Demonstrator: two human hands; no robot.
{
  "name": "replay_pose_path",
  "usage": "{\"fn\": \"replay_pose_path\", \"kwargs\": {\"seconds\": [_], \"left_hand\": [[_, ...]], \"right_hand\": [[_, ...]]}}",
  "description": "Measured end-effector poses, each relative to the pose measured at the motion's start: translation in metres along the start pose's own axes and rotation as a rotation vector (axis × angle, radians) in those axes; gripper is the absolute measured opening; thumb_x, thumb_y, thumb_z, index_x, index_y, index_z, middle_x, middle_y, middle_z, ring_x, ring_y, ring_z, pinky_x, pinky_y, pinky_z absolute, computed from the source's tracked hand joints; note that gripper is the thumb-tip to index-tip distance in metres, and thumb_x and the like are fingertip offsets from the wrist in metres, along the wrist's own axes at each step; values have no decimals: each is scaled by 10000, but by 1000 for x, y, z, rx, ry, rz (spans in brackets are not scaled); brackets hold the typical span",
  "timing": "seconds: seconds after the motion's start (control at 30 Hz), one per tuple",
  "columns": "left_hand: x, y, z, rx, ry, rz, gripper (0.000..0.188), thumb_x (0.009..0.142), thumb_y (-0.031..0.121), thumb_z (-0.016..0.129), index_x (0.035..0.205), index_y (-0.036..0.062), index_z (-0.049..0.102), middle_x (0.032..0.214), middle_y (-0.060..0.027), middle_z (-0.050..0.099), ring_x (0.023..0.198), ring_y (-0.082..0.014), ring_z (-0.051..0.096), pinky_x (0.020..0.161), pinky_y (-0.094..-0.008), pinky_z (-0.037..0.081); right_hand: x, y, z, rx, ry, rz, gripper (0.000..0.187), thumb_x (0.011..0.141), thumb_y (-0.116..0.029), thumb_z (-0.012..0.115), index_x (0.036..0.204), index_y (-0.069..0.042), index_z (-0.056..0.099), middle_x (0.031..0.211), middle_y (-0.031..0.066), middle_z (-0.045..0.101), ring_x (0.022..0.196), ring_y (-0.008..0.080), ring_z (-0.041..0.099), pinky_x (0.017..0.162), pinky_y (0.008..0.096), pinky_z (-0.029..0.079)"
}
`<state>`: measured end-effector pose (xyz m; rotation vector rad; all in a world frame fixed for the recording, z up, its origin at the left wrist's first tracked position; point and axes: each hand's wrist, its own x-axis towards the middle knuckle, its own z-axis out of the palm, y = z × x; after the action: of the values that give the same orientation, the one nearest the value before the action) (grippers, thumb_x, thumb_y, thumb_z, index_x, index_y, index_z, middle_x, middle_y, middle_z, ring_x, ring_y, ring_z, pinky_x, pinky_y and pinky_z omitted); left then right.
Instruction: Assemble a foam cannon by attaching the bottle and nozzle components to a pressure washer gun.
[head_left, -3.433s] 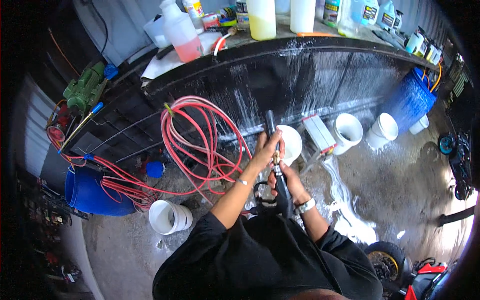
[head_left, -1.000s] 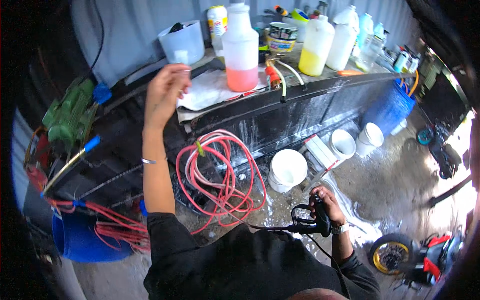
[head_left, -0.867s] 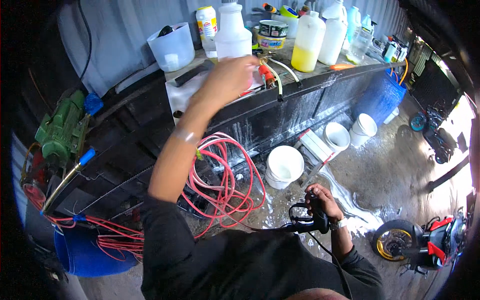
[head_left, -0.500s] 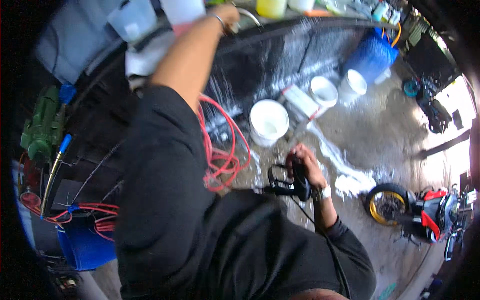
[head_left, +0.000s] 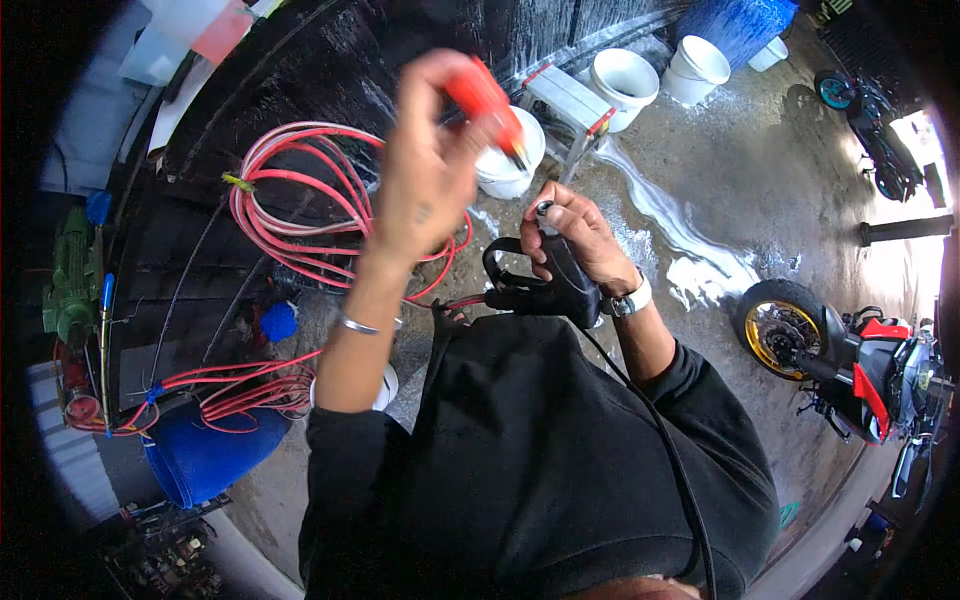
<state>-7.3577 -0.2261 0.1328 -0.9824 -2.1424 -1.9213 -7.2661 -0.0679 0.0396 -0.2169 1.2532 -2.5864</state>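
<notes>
My left hand [head_left: 420, 175], smeared a little by motion, is raised over the floor and closed on a red cylindrical piece [head_left: 480, 100] with a small pointed tip. To its right and lower down, my right hand [head_left: 585, 235] is wrapped round one end of a black spray gun [head_left: 560, 285]. A round opening shows at that end, between thumb and fingers. The gun has a looped guard, and a red hose meets its other side close to my shirt. The red piece and the gun are apart.
Several white buckets [head_left: 697, 70] and a low metal step [head_left: 567, 100] stand ahead on the wet, foamy floor. Coiled red hose [head_left: 300, 205] hangs at left, above a blue barrel [head_left: 215, 450]. A motorcycle [head_left: 830, 350] stands at right. Black cable crosses my shirt.
My left hand has come back from the cluttered ledge at the far side, now carrying the red piece close to the gun. My right hand and the gun have shifted up in the picture.
</notes>
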Motion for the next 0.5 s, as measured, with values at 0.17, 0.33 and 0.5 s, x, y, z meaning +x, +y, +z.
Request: {"fn": "replay_pose_path", "kwargs": {"seconds": [0.17, 0.33, 0.5], "left_hand": [[-23, -20, 36, -152, -121, -32, 410, 848, 104, 632, 1177, 20, 404, 1073, -127, 549, 926, -164, 595, 737, -303, 533], [-26, -15, 32, -18, -305, -99, 367, 853, 62, 609, 1157, 18, 409, 1099, -154, 547, 897, -182, 619, 705, -310, 541], [-36, -31, 33, -171, -255, -118, 370, 862, 102, 614, 1150, 16, 399, 1050, -126, 545, 925, -164, 575, 768, -315, 524]], "right_hand": [[-17, -6, -9, 18, 7, 28, 166, 938, -229, 478, 969, -66, 482, 759, 51, 529, 640, 110, 511, 494, 238, 453], [-26, 2, -13, 33, 40, 53, 182, 929, -220, 496, 1004, -55, 486, 755, 53, 536, 625, 109, 524, 489, 237, 458], [-32, 14, -11, 123, 84, 25, 329, 878, -324, 566, 1011, -28, 510, 762, 76, 552, 620, 129, 520, 497, 266, 468]]}}
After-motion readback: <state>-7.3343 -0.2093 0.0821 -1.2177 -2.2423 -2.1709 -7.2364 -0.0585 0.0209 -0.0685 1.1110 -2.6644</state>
